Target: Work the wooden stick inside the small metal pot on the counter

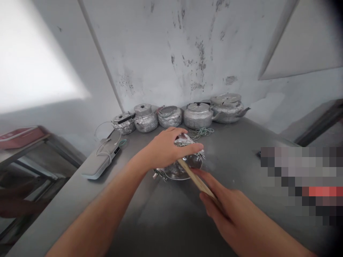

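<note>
A dented aluminium kettle [178,173] lies in front of me on the grey table, its round opening facing me. Patterned cord is wound about its side. My left hand [171,146] grips the kettle from above, with thumb and fingers curved over its far part. In my right hand [222,203] is a wooden stick [198,181], fingers wrapped around its near end. The stick slants up and left to the kettle's opening, its far end under my left thumb. Whatever is fixed to that end is hidden.
Along the wall stand several aluminium kettles [198,117], with a loose bundle of cord [202,132] in front. A power bank [100,160] with a white cable lies at the table's left edge. A pink tray [21,137] rests on a rack at left. A blurred-out area covers the right side.
</note>
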`<state>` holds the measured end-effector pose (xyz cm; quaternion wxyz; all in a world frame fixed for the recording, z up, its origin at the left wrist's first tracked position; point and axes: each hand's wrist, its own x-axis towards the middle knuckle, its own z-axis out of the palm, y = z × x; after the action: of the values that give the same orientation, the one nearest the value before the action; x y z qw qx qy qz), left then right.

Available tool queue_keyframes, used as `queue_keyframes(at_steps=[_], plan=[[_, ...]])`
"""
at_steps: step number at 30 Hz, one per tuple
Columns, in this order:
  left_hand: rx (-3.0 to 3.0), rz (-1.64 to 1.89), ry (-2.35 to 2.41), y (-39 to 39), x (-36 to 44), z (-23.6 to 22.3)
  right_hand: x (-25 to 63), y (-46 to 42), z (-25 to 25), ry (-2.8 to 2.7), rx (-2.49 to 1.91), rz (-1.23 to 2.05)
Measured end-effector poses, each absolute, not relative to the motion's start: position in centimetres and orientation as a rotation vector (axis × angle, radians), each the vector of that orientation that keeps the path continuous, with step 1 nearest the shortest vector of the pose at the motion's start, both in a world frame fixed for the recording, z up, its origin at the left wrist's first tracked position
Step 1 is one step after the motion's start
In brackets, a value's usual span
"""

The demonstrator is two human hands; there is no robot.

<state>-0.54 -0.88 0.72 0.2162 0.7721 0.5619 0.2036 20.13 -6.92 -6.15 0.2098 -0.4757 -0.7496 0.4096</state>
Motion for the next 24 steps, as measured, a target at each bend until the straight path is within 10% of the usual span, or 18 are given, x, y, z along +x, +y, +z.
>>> queue_keyframes(at_steps=[24], plan=[[2.018,0.46,1.661,-1.07,-0.63,1.41,20.14,-7.13,-6.83,-2.053,-1.316,1.188]])
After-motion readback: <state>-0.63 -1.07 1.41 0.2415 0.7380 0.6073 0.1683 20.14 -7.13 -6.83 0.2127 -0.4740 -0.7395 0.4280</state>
